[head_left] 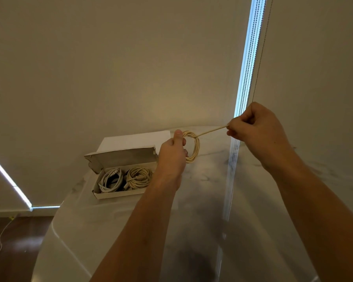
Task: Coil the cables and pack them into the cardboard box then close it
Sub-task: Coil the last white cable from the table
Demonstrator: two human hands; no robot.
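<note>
My left hand [174, 148] grips a coiled beige cable [195, 148] and holds it upright above the table, thumb on top of the loops. My right hand [251, 125] pinches the cable's loose end, which stretches taut from the coil up to the right. Left of the hands, an open cardboard box [118, 195] lies on the table with its lid [120, 157] standing up behind. Inside it lie a white coiled cable [110, 180] on the left and a beige coiled cable [139, 177] on the right.
The glossy marble-look table [202, 210] curves off at the left over a dark wood floor [18, 241]. A white sheet [135, 140] lies behind the box against the wall. A blind's bead chains [253, 47] hang at the right.
</note>
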